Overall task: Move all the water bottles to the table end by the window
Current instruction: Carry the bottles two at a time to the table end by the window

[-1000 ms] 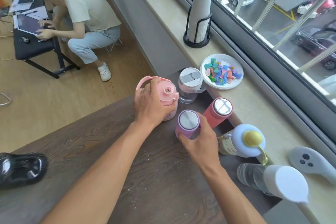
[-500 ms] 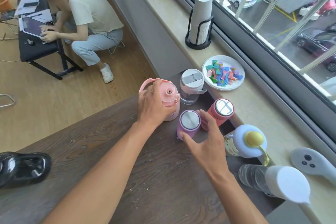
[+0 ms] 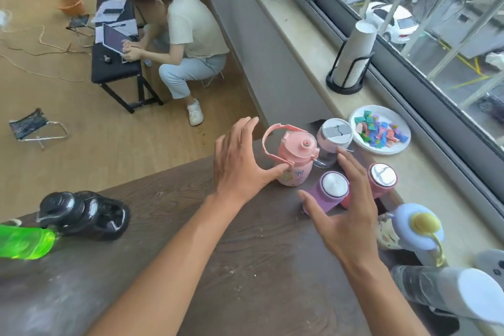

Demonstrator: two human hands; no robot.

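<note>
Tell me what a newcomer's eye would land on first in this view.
First, the two bare hands spread open over the dark wooden table: the left hand beside the pink bottle, the right hand just in front of the purple bottle. Next, the cluster of bottles crowded at the window end, beside a plate of coloured pieces on the sill. Far left, a bright green bottle and a black bottle lie apart.
</note>
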